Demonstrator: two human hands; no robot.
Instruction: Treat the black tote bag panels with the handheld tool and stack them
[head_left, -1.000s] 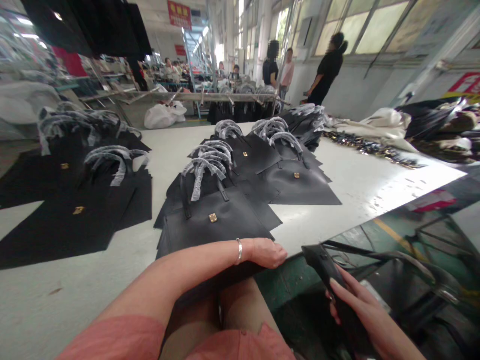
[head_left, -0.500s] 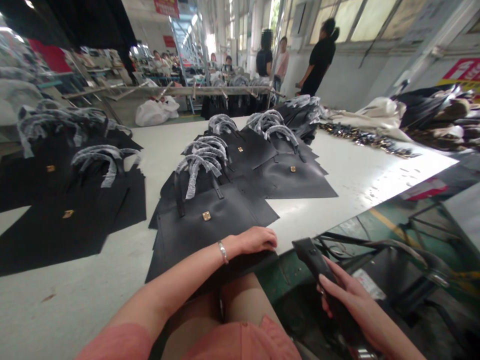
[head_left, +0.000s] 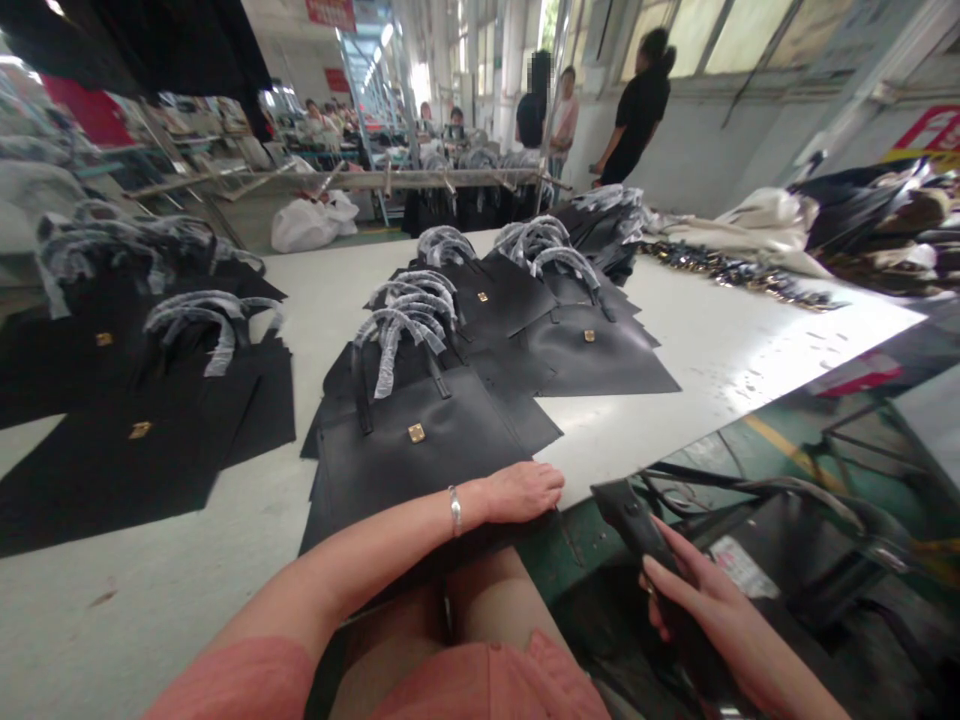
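I have the right hand (head_left: 694, 585) closed around a black handheld tool (head_left: 631, 515), long axis slanting up-left, its nose right of and apart from the black bag panel (head_left: 469, 430). The left hand (head_left: 525, 491), nearer, lies over the panel's near-right corner; I cannot tell whether its fingers pinch. White table (head_left: 240, 530) beneath; windows (head_left: 735, 55) beyond.

Daylight through windows (head_left: 731, 62), upper right; strong glare on right end of surface (head_left: 806, 350). Left background blurred, possibly out of focus; outer edges stretched.
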